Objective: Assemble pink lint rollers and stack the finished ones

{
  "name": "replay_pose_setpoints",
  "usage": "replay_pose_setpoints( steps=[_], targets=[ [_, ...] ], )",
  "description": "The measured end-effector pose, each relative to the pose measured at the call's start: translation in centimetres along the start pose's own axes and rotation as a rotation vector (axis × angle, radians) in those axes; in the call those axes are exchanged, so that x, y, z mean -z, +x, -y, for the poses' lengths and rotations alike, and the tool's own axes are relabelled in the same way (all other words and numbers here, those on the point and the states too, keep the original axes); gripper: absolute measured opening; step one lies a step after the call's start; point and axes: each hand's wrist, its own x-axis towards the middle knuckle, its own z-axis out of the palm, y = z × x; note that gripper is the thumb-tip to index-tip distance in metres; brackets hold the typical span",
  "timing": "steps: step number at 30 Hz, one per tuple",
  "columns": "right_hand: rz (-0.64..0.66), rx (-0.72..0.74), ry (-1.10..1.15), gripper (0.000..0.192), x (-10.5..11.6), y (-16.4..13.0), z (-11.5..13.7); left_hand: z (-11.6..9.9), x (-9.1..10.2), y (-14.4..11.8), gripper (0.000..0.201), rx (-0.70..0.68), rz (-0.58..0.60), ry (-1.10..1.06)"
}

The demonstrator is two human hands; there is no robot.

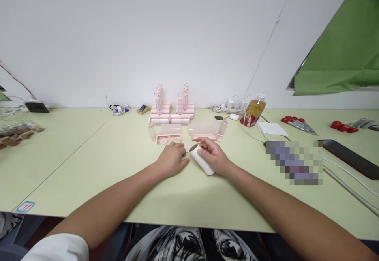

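Observation:
My right hand (213, 156) is wrapped round a white lint roller refill (202, 160), tilted, with its brown cardboard core end facing up and away. To its left, my left hand (172, 160) rests low over the table, fingers bent forward and thumb held apart. A small pink piece (186, 149) lies just past its fingertips, partly hidden; I cannot tell whether they touch it. Beyond the hands are two opened pink cases with clear lids, the left case (168, 138) and the right case (204, 135). Another white roll (218, 123) stands upright behind the right case.
Several closed pink-and-white rollers (170, 117) are stacked near the wall, some clear handles upright. At right are a drink bottle (253, 110), white cables, a paper sheet (272, 128), red-handled scissors (299, 123) and a black phone-like slab (351, 158). Corked jars (17, 132) lie far left.

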Motion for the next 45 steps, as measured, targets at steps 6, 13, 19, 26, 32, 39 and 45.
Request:
replay_pose_setpoints(
  steps=[6,13,19,26,32,39,45],
  targets=[
    [0.184,0.047,-0.15,0.04,0.23,-0.41,-0.13,-0.03,-0.14,0.25,0.009,0.01,-0.042,0.003],
    [0.236,0.056,-0.187,0.041,0.54,-0.39,0.26,-0.18,-0.17,0.23,0.012,-0.092,0.02,-0.121],
    [0.198,0.063,-0.214,0.04,0.49,-0.31,0.2,0.52,-0.57,0.36,0.023,0.129,-0.072,-0.768],
    [0.17,0.095,-0.168,0.046,0.32,-0.23,-0.41,-0.13,0.08,0.17,0.033,0.114,-0.045,-1.193],
    [0.146,0.124,-0.188,0.045,0.22,-0.19,-0.68,-0.21,-0.12,-0.01,0.033,0.103,-0.061,-1.164],
    [0.134,0.156,-0.157,0.039,0.1,-0.1,-0.65,0.06,-0.29,-0.14,0.03,0.093,-0.086,-1.089],
    [0.151,0.17,-0.121,0.041,0.06,-0.2,-0.44,-0.35,-0.33,-0.1,0.034,0.118,-0.104,-1.112]
  ],
)
